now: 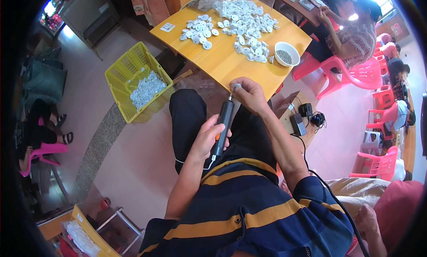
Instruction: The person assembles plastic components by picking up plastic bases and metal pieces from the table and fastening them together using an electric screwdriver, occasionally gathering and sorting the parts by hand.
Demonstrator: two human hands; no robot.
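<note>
My left hand [207, 137] is wrapped round a black electric screwdriver [223, 125] with an orange switch and a white cable at its lower end. The driver points up and away from my lap. At its tip, my right hand [250, 96] pinches a small white plastic part [236, 86], mostly hidden by the fingers, by the table's near edge. Many white round plastic parts [251, 25] lie heaped on the yellow wooden table [200, 56], with a smaller group [199, 31] to their left. A white bowl [294, 48] of small grey metal pieces, probably screws, stands near the right edge.
A yellow plastic crate [116, 85] holding white parts stands on the floor to the left. Black power adapters [299, 124] and cables lie on a box at right. A co-worker [356, 39] sits at another table; pink chairs [362, 74] line the right side.
</note>
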